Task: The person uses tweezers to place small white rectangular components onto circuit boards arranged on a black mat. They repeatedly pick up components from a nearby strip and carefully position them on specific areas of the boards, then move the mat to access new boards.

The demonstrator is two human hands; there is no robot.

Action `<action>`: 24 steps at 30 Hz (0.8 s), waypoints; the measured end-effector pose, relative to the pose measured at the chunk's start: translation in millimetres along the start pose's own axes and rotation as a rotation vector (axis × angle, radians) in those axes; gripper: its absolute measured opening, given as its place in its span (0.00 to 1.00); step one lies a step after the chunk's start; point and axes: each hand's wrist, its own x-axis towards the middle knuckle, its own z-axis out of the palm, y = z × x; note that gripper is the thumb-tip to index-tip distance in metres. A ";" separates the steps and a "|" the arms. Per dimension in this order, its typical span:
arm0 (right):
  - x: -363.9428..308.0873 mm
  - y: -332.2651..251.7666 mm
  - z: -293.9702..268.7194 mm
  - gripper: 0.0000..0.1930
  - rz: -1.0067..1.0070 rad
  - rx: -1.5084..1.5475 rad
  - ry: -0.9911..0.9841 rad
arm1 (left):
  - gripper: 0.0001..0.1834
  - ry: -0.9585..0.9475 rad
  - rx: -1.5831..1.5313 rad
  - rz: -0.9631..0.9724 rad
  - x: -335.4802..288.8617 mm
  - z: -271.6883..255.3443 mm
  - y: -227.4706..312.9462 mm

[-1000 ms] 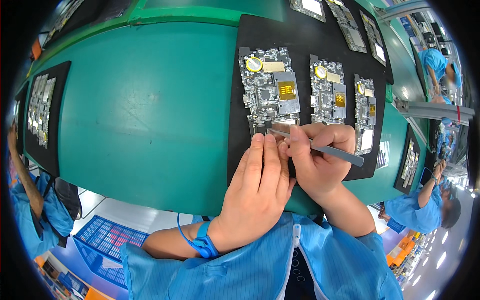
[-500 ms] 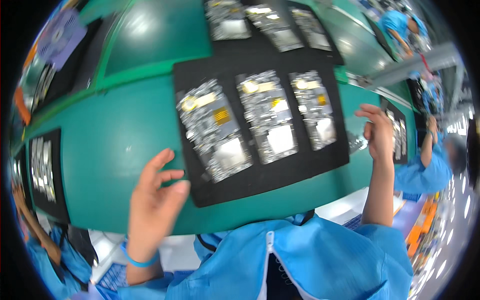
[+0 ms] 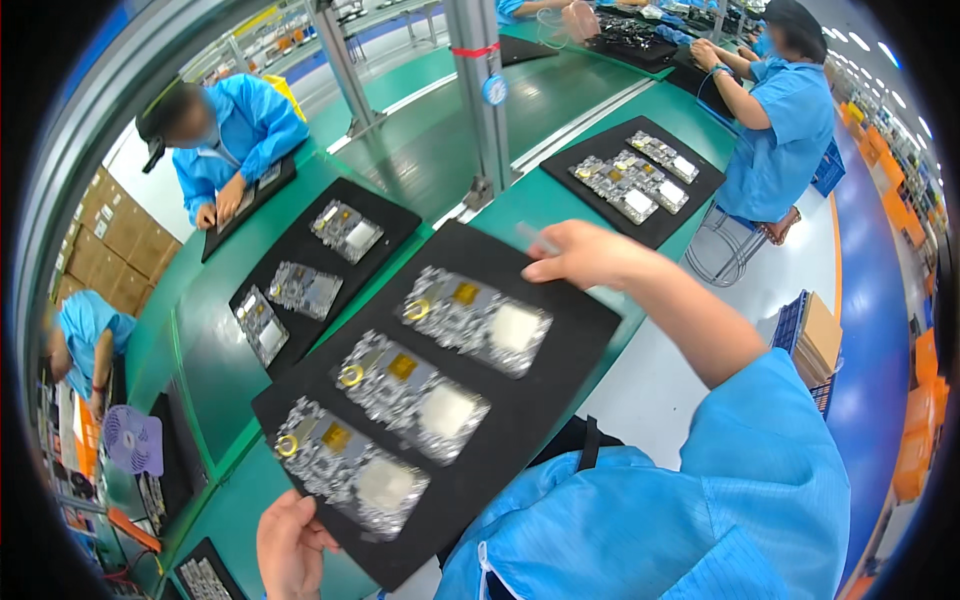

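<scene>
Black mat [image 3: 583,322], three silvery circuit boards [image 3: 412,395] with yellow-ringed discs [image 3: 350,376]; left hand [image 3: 288,545], right hand [image 3: 590,255] gripping edges.

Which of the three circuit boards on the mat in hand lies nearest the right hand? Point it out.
The uppermost board, closest to the right hand; the other two lie lower and farther left, toward the left hand.

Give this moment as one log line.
left hand: at lower-left edge of black mat | right hand: gripping upper-right edge | circuit boards: three on mat
</scene>
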 end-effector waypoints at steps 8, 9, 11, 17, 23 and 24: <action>5.1 118.7 -224.5 0.20 0.018 -0.347 0.410 | 0.11 -0.711 0.073 -0.157 88.2 231.0 8.0; 12.5 148.1 -260.2 0.18 -0.074 -0.439 0.483 | 0.11 -0.768 0.109 -0.092 105.6 269.5 3.4; 32.6 176.7 -304.4 0.15 -0.062 -0.558 0.629 | 0.11 -0.762 0.065 -0.049 140.6 337.0 -10.7; 115.9 231.7 -348.0 0.13 0.044 -0.888 0.984 | 0.16 -0.746 -0.103 0.044 207.3 408.7 -44.8; 97.5 210.0 -280.4 0.18 -0.054 -0.656 1.125 | 0.08 -0.006 1.360 1.049 214.6 237.9 -7.9; 86.6 193.8 -260.0 0.20 -0.089 -0.506 1.116 | 0.04 0.166 1.577 0.979 216.5 205.7 -1.1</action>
